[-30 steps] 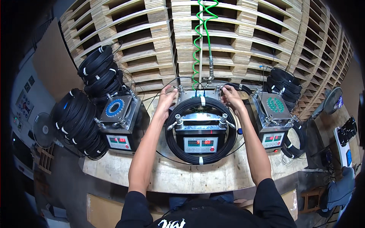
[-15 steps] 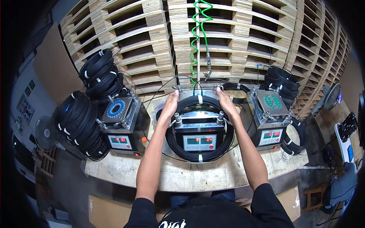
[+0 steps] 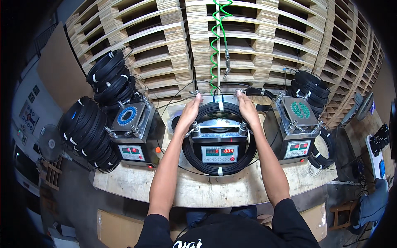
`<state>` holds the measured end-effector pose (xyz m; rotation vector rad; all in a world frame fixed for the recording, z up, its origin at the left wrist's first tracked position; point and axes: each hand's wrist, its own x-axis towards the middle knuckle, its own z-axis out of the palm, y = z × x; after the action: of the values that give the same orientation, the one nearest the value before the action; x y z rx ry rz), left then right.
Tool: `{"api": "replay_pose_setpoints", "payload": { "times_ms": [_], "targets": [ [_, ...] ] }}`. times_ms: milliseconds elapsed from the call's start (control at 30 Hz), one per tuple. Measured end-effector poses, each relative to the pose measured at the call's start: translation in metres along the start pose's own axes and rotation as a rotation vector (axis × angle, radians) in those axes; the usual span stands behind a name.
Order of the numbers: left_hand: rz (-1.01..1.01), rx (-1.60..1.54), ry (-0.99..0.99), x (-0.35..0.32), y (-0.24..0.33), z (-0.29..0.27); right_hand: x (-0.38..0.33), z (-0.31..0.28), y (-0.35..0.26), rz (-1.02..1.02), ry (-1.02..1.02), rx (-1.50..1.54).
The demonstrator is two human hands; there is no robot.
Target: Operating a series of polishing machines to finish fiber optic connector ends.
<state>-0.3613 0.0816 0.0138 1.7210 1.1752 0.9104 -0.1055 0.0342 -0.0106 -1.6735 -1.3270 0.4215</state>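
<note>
In front of me stands the middle polishing machine [image 3: 219, 142], a dark box with a lit red and green readout [image 3: 220, 154] and a metal plate [image 3: 221, 124] on top. A coil of black cable [image 3: 220, 170] with white ties hangs around it; its ends rise toward blue connectors at the plate's back edge. My left hand [image 3: 191, 111] is closed at the back left corner clamp [image 3: 197, 92]. Opposite it, my right hand [image 3: 247, 109] grips around the back right corner clamp [image 3: 240, 91]. Fingers on the far side are partly hidden.
A similar machine with a blue ring of fittings [image 3: 127, 116] stands left, another with green fittings [image 3: 300, 109] right. Piles of black cable coils [image 3: 84, 130] flank them on the wooden bench [image 3: 194, 192]. A green air hose [image 3: 227, 53] hangs before stacked pallets [image 3: 153, 37].
Both hands stay at the back corners, shifted slightly, and the left has come a little inward. The view has moved a touch. The metal plate's near edge looks differently tilted.
</note>
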Motion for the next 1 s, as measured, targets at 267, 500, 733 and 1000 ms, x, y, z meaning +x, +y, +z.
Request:
{"api": "replay_pose_setpoints", "payload": {
  "times_ms": [267,500,733,1000],
  "targets": [
    [-0.006,0.166,0.158,-0.004,0.005,0.002,0.0,-0.002,0.005,-0.011,-0.032,0.115],
    [0.024,0.049,0.062,-0.001,0.002,0.0,0.005,0.003,0.01,-0.013,0.009,0.192],
    [0.003,0.012,0.085,0.0,0.002,0.002,-0.002,-0.003,0.001,-0.04,0.041,0.129],
    [-0.059,0.05,0.083,-0.004,0.006,-0.001,-0.013,-0.011,-0.015,0.028,-0.002,0.376]
  ]
}}
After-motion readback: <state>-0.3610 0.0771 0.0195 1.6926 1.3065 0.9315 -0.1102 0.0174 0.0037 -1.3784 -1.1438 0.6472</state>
